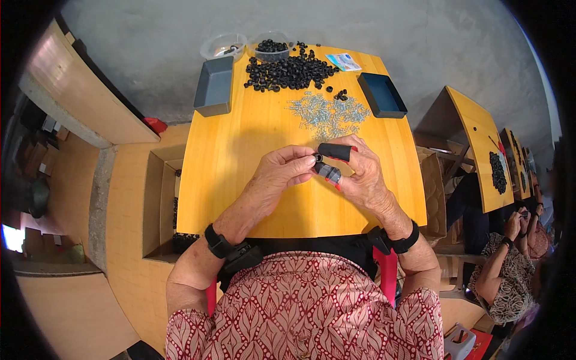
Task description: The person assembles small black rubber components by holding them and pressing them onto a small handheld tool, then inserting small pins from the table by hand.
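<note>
Black and ring-shaped, a small part (pixel 318 158) is held over the yellow table (pixel 231 162), pinched between bare thumb and forefinger of the left hand (pixel 277 176), while the black-sleeved fingertips of the right hand (pixel 365 174) grip it too. Beyond, I see clear little pieces (pixel 327 114) scattered before a black heap (pixel 288 73).

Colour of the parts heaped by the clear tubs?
Black; the heaped parts show best in the head view.

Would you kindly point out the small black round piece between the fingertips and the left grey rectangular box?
Small black round piece (pixel 318 158): head view, its visible face.
Left grey rectangular box (pixel 214 85): head view, bare inside floor.
</note>
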`<act>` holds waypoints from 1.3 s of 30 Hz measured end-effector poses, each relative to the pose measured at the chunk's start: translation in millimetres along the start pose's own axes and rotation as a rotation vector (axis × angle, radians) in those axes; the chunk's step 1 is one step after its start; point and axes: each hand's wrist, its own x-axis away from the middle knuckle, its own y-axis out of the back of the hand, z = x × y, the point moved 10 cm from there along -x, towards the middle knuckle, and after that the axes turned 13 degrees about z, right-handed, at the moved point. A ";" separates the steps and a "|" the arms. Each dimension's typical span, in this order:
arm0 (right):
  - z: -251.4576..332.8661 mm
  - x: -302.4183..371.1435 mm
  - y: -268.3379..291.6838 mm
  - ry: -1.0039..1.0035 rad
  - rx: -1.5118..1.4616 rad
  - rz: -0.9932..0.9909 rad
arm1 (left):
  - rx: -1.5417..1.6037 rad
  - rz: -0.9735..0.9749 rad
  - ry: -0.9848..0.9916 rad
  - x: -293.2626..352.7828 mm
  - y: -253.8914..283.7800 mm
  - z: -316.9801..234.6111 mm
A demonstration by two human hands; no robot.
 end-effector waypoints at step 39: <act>-4.3 14.7 -8.7 -0.016 -0.144 -0.046 | 0.031 0.029 -0.042 10.7 -5.8 0.0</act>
